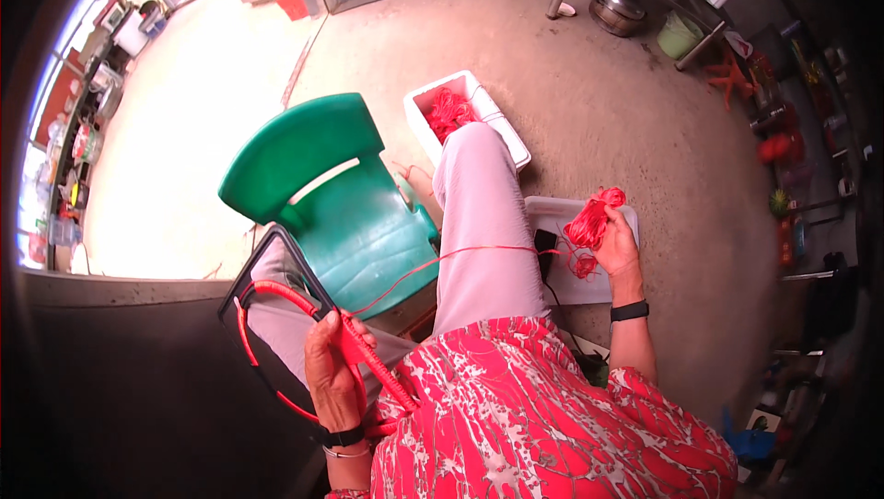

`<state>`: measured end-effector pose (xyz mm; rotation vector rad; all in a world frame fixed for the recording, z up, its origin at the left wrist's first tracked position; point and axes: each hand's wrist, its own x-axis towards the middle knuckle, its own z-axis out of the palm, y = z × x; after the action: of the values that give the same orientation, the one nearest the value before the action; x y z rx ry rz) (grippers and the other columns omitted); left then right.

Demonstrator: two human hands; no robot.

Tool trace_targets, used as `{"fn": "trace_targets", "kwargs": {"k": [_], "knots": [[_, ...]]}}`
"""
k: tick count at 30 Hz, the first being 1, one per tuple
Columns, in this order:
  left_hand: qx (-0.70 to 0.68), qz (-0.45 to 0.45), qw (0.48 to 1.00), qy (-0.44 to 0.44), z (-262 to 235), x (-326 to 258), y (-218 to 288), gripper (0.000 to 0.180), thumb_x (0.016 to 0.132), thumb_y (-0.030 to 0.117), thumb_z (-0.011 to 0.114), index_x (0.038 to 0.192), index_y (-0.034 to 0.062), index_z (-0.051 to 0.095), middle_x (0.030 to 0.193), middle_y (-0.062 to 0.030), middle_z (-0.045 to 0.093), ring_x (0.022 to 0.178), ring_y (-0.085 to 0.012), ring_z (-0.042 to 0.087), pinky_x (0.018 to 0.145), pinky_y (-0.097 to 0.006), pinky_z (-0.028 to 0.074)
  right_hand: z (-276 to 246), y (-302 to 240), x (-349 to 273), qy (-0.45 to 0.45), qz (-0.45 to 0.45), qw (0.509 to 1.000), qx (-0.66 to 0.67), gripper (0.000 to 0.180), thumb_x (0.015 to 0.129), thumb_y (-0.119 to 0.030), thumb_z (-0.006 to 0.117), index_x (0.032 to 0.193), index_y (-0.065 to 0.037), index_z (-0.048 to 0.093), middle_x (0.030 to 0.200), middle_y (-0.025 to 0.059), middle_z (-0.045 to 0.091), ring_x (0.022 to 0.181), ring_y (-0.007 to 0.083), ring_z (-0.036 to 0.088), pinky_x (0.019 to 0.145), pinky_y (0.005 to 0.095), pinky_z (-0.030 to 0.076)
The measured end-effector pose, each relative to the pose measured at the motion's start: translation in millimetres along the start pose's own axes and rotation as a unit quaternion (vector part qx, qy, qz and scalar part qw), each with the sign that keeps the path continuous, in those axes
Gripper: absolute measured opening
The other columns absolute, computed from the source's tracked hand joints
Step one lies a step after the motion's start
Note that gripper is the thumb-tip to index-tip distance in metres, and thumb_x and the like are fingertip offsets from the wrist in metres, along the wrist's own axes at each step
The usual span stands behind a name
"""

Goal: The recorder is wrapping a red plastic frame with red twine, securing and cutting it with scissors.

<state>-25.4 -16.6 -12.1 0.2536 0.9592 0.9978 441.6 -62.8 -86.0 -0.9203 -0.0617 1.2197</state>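
Right hand [615,246] gripping red string bundle [592,218], left hand [333,365] clasping red-wrapped frame [276,301]

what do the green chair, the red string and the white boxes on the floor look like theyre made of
Green chair: moulded plastic, going by its smooth glossy one-piece shell.
Red string, bunched in the right hand: probably thin plastic or nylon cord; too fine to tell.
White boxes: likely foam, from their thick matte walls.

Green plastic chair [354,214], red string bundle [592,219], white tray [560,214], red-and-white patterned blouse [525,407], black wristband [630,311]
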Motion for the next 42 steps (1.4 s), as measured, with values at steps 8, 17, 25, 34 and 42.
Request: {"fn": "trace_targets", "kwargs": {"k": [8,17,25,34,42], "knots": [[-0.017,0.019,1.0,0.003,19,-2,1,0.026,0.093,0.024,0.059,0.098,-0.0013,0.057,0.082,-0.0161,0.066,0.073,-0.0276,0.068,0.07,-0.038,0.058,66,-11,-5,-0.075,-0.089,0.993,-0.031,0.045,0.094,-0.023,0.057,0.134,-0.005,0.046,0.119,0.0061,0.06,0.104,0.0169,0.059,0.093,0.037,0.047],[-0.094,0.114,0.981,0.123,-17,1,-12,0.019,0.093,0.019,0.057,0.096,0.0,0.059,0.078,-0.0055,0.063,0.066,-0.0112,0.06,0.06,-0.026,0.052,181,11,-10,-0.246,-0.04,0.955,-0.159,0.048,0.094,-0.024,0.058,0.134,-0.003,0.042,0.115,0.0111,0.058,0.102,0.0205,0.057,0.091,0.0368,0.048],[-0.055,0.155,0.98,0.11,-3,-10,-9,0.012,0.091,0.007,0.06,0.099,-0.0012,0.06,0.082,-0.0045,0.064,0.071,-0.0095,0.062,0.063,-0.023,0.054,237,50,-32,-0.301,-0.008,0.923,-0.242,0.043,0.09,-0.016,0.062,0.129,-0.001,0.048,0.111,0.014,0.063,0.097,0.0214,0.062,0.09,0.0363,0.05],[-0.123,0.164,0.974,0.092,-5,-5,-16,0.017,0.093,0.01,0.056,0.103,-0.0029,0.057,0.09,-0.0132,0.067,0.078,-0.0177,0.067,0.069,-0.03,0.058,269,146,-9,-0.36,0.085,0.82,-0.437,0.038,0.088,-0.012,0.065,0.12,0.002,0.052,0.1,0.0092,0.066,0.088,0.0112,0.061,0.079,0.0251,0.05],[-0.19,0.085,0.971,0.115,-10,0,-18,0.03,0.089,0.002,0.054,0.118,-0.0033,0.049,0.096,-0.0108,0.062,0.08,-0.0195,0.064,0.075,-0.031,0.057,272,219,-23,-0.456,0.145,0.68,-0.555,0.023,0.083,-0.009,0.067,0.106,-0.002,0.065,0.094,0.0061,0.066,0.081,0.0118,0.061,0.073,0.027,0.05]]}}
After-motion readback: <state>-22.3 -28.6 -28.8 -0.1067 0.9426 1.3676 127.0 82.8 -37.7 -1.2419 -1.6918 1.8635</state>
